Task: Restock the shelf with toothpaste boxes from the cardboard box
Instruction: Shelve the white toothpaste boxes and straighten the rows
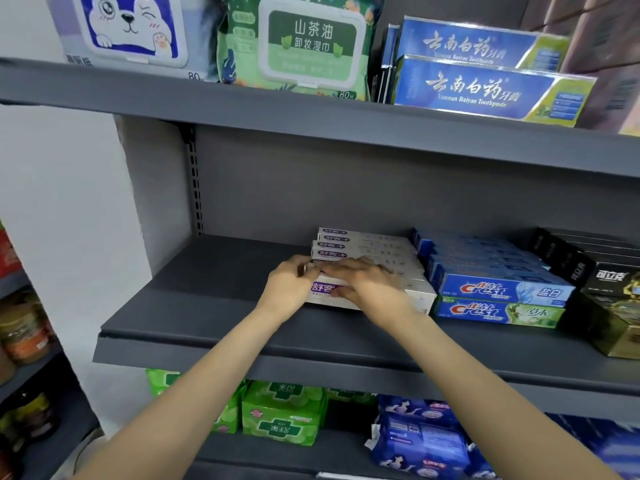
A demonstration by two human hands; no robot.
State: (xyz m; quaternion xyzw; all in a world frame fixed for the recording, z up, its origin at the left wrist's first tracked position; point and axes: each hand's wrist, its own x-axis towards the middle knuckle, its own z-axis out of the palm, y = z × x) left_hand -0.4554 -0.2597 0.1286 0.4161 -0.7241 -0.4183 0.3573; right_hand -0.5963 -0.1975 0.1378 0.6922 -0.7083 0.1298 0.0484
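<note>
A stack of white and purple toothpaste boxes stands on the middle grey shelf. Both my hands are on the front white and purple box of that stack. My left hand grips its left end, fingers curled over the top. My right hand lies across its top and front face, fingers curled round it. The cardboard box is not in view.
Blue Crest boxes and a green Crest box sit right of the stack, black boxes further right. The upper shelf holds wet-wipe packs and blue toothpaste boxes. Below are green packs and blue packs.
</note>
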